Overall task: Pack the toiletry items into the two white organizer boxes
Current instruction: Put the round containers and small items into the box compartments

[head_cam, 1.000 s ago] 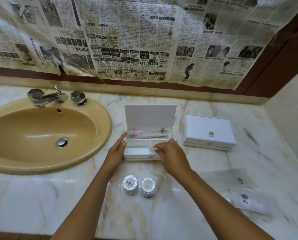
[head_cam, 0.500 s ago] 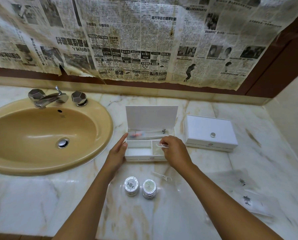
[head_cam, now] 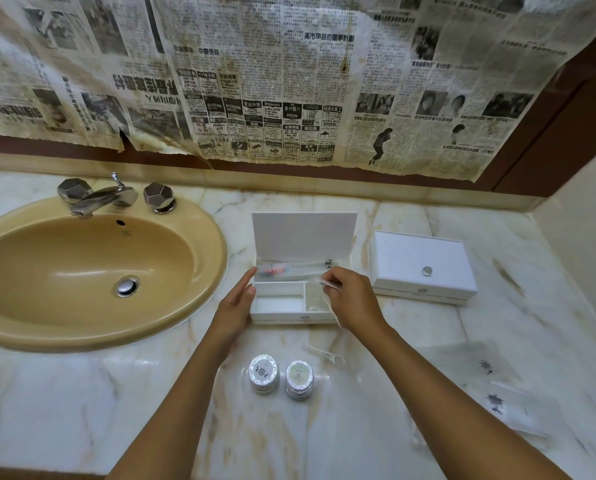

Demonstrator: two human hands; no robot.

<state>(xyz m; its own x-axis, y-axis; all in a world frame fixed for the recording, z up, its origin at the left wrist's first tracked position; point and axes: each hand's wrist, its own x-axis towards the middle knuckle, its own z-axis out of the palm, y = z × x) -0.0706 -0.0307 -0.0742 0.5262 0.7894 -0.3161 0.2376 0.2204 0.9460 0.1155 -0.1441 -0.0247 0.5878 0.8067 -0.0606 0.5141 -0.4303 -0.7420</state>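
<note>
An open white organizer box [head_cam: 278, 315] stands on the marble counter, lid up, with a wrapped toothbrush [head_cam: 289, 269] in its rear tray. My left hand [head_cam: 236, 303] rests against the box's left side with straight fingers. My right hand [head_cam: 350, 299] pinches a thin white floss pick [head_cam: 328, 285] over the front right compartment. A second white box [head_cam: 422, 266] sits closed to the right. Two round wrapped soaps [head_cam: 263, 373] [head_cam: 300, 378] and another floss pick [head_cam: 326, 355] lie on the counter in front of the box.
A tan sink [head_cam: 92, 271] with a chrome tap [head_cam: 99, 199] fills the left side. Clear sachets with dark prints [head_cam: 493, 393] lie at the right front. Newspaper covers the wall behind. A tiled side wall closes off the right.
My right hand has moved from the box's front edge back and up over the front right compartment, with the floss pick in its fingers. My left hand stays at the box's side.
</note>
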